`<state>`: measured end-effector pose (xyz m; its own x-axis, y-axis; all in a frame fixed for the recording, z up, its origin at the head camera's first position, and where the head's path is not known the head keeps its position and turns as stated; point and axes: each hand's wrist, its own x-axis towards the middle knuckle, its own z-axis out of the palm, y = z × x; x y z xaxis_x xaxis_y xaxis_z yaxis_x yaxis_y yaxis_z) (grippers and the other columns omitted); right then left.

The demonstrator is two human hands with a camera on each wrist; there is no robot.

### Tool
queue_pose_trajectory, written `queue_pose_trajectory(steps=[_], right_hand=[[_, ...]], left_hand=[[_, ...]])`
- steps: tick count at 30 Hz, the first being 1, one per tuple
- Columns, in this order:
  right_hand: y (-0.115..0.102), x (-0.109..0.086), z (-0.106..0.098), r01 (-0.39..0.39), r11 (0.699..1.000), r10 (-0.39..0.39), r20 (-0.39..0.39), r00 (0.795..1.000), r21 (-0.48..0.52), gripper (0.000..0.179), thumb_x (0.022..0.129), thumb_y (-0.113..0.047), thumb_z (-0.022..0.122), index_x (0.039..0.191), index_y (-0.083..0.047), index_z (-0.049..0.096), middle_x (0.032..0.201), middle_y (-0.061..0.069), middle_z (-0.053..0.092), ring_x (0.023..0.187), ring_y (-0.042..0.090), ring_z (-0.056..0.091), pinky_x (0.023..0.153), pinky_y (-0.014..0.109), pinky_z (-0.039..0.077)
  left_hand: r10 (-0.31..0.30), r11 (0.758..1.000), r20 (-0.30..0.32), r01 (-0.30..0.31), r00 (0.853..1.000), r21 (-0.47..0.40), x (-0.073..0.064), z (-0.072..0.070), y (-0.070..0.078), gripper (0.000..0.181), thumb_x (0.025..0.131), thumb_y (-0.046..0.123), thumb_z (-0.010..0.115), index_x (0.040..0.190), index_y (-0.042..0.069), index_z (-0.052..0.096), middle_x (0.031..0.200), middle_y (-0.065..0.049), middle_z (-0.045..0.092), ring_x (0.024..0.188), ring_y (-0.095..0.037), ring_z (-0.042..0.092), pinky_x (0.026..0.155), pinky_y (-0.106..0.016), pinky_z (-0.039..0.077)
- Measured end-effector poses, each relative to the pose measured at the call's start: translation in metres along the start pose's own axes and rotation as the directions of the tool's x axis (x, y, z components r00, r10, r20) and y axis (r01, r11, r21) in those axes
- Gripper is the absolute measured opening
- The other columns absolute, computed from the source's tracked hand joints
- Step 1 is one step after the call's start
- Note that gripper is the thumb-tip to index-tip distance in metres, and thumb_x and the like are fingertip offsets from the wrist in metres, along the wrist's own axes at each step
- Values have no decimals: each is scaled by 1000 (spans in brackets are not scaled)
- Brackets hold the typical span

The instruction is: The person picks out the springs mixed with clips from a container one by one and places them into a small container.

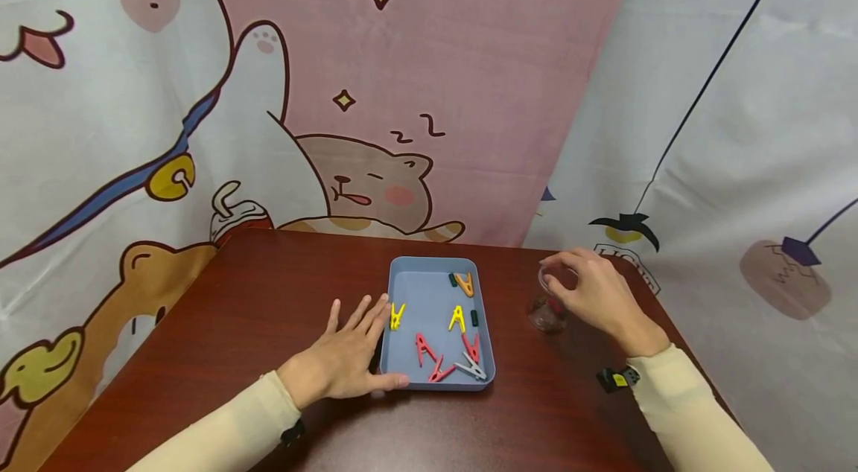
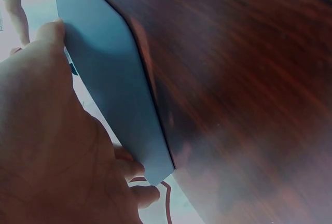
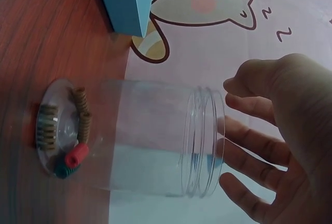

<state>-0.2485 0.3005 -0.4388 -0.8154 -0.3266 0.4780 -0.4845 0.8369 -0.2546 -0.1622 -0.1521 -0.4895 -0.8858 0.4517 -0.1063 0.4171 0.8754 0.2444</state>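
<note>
A blue-grey tray lies on the table. My left hand rests along its left rim, fingers spread and straight, touching its outer wall. Small plastic clips lie inside: an orange clip, two yellow ones, several red ones, including a red clip, and a grey clip. Two dark green pieces are there too. To the right a clear jar stands upright without a lid. My right hand hovers at its mouth, fingers loosely bent, nothing visible between them. Ribbed tan, red and green pieces sit at the jar's bottom.
The dark red-brown wooden table carries the tray in the middle and the jar on the right. Behind it hangs a printed cloth with cartoon animals, and a whitish cloth closes the right side.
</note>
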Motion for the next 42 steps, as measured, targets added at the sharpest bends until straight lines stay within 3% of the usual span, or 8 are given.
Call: queue_pose_trajectory(steps=[7,17,20,23,27,42], right_hand=[[-12,8,7,16,1000,-16,9,1000,3,22,102,-19,87,124,-18,88,121,9,83,91,24,71,71,38,56],[-29,19,16,67,998,-67,19,998,-1,25,102,-20,87,127,-18,88,111,5,79,77,14,60,65,27,49],[-34,23,19,86,996,-86,27,996,5,26,103,-19,87,129,-17,88,117,6,82,81,17,62,70,32,54],[-42,28,23,105,994,-106,35,994,13,27,103,-19,87,130,-15,88,124,8,83,96,26,72,87,47,65],[-52,36,27,120,992,-121,61,991,31,28,104,-22,87,132,-15,87,129,8,83,118,33,77,106,61,65],[-72,60,47,138,989,-142,107,984,50,31,103,-22,86,133,-14,86,132,9,84,127,37,76,107,67,60]], left_hand=[[-9,1000,3,9,1000,5,-1,-2,-1,134,98,96,62,187,6,18,198,-13,14,184,-44,17,140,-87,5],[-3,1000,14,3,1000,3,0,0,0,133,98,95,61,188,6,18,199,-13,13,184,-44,17,140,-86,5],[-2,1000,15,2,1000,2,0,0,0,134,98,96,61,188,6,17,199,-13,13,184,-44,17,140,-86,5],[-3,1000,17,3,1000,-1,0,0,0,134,98,96,61,188,6,17,199,-13,13,184,-44,16,140,-86,5],[-4,1000,13,4,1000,-1,0,0,-1,134,98,95,62,187,6,18,198,-13,14,184,-44,18,140,-87,6],[-6,1000,34,5,999,16,1,-3,2,135,97,96,61,187,6,17,199,-13,13,184,-43,17,141,-86,4]])
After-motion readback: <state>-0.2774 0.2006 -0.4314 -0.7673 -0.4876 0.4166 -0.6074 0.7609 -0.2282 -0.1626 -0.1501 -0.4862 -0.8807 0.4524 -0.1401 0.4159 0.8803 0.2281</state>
